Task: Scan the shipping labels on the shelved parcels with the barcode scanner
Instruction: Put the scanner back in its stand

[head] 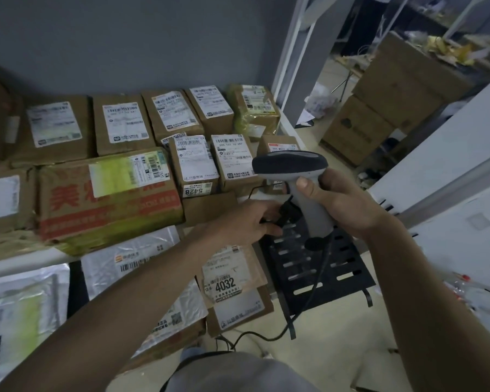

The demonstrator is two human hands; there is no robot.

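My right hand [343, 202] grips the grey handle of the barcode scanner [290, 165], whose dark head points left over the shelf's right end. My left hand [246, 222] holds the scanner's black cable [309, 304] just left of the handle. Several brown cardboard parcels with white shipping labels lie on the white shelf [26, 264]; the nearest to the scanner head is a small box with a label [234, 155]. A big box with red print [108, 199] lies at the front left. On a lower level lies a parcel marked 4032 [229, 281].
Silver mailer bags [125, 267] lie on the lower level at the left. A black slotted stool [320, 267] stands under the scanner on the floor. Stacked brown cartons [379, 114] fill the right background beyond a white shelf post [289, 66].
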